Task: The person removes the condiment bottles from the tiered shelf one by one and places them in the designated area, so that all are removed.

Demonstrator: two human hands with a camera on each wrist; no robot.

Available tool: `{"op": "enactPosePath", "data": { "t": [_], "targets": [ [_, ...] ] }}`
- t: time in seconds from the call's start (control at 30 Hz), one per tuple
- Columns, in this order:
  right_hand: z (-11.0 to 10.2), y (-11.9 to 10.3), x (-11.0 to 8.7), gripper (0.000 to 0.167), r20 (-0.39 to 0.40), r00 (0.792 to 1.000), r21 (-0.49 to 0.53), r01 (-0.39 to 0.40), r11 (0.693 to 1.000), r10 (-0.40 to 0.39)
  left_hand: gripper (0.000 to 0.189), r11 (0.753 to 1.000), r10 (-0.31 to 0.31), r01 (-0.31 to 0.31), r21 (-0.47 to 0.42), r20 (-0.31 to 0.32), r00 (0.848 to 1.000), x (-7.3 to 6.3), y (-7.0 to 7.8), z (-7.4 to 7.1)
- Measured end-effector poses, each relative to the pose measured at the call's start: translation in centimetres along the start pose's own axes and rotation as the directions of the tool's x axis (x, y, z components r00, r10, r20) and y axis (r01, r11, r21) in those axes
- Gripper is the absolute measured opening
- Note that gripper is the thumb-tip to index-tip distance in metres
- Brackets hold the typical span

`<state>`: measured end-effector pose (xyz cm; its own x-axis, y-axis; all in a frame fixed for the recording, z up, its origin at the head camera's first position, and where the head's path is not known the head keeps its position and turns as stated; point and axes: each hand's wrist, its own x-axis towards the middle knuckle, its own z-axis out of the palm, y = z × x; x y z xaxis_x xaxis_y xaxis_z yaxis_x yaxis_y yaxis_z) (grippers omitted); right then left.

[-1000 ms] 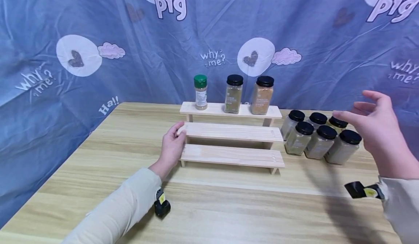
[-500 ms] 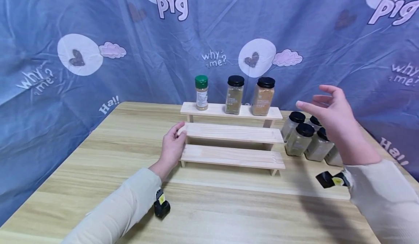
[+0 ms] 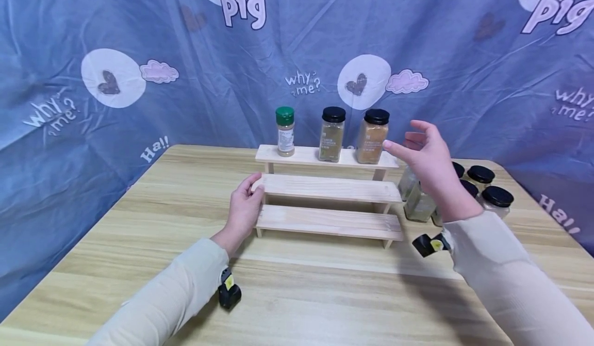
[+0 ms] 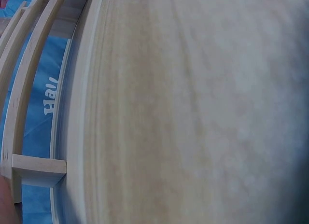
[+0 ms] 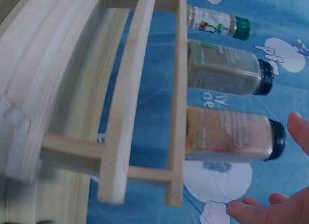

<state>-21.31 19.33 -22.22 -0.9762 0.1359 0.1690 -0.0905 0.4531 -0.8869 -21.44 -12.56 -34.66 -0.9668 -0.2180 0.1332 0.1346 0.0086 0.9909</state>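
A three-tier wooden rack [image 3: 325,187] stands on the table. My left hand [image 3: 243,204] holds its left end at the middle tier, thumb in front and fingers at the far side. On the top tier stand a green-capped shaker bottle [image 3: 285,138], a black-lidded spice jar [image 3: 331,142] of olive-brown powder and a black-lidded jar of orange-tan seasoning [image 3: 369,145]. My right hand [image 3: 431,165] hovers just right of the orange-tan jar, fingers spread and thumb apart. In the right wrist view, its fingers [image 5: 270,212] are apart from that jar [image 5: 229,134].
Right of the rack, several black-lidded spice jars [image 3: 480,176] stand grouped on the wooden table [image 3: 297,299], partly hidden behind my right hand and wrist. A blue printed cloth [image 3: 223,88] hangs behind the table.
My right hand has moved left, from over the grouped jars to beside the orange-tan jar on the top tier. The left hand stays on the rack's end.
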Motion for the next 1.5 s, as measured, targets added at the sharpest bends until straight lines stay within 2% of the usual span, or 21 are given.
{"op": "enactPosePath", "data": {
  "t": [0.33, 0.7, 0.97, 1.13, 1.5],
  "targets": [
    [2.5, 0.2, 1.2, 0.091, -0.003, 1.000, 0.016, 0.027, 0.999, -0.027, 0.038, 1.000, -0.001, 0.001, 0.001, 0.001, 1.000, 0.0, -0.1, 0.0],
    [4.7, 1.1, 2.5, 0.082, -0.045, 0.997, 0.113, 0.067, 0.991, -0.062, 0.038, 1.000, 0.004, -0.004, -0.017, 0.002, 1.000, 0.1, -0.3, 0.0],
    [5.5, 1.3, 2.9, 0.076, -0.058, 0.994, 0.079, 0.097, 0.992, -0.092, 0.038, 1.000, 0.000, 0.000, -0.025, 0.005, 1.000, 0.1, -0.3, 0.0],
    [6.0, 1.4, 3.0, 0.079, -0.072, 0.993, 0.064, 0.095, 0.993, -0.090, 0.039, 0.999, -0.006, 0.007, -0.041, 0.007, 1.000, 0.0, -0.2, 0.0],
    [6.3, 1.3, 3.0, 0.081, -0.090, 0.993, 0.096, 0.081, 0.992, -0.073, 0.039, 1.000, -0.001, 0.001, -0.019, 0.004, 1.000, 0.0, -0.2, 0.0]
  ]
}}
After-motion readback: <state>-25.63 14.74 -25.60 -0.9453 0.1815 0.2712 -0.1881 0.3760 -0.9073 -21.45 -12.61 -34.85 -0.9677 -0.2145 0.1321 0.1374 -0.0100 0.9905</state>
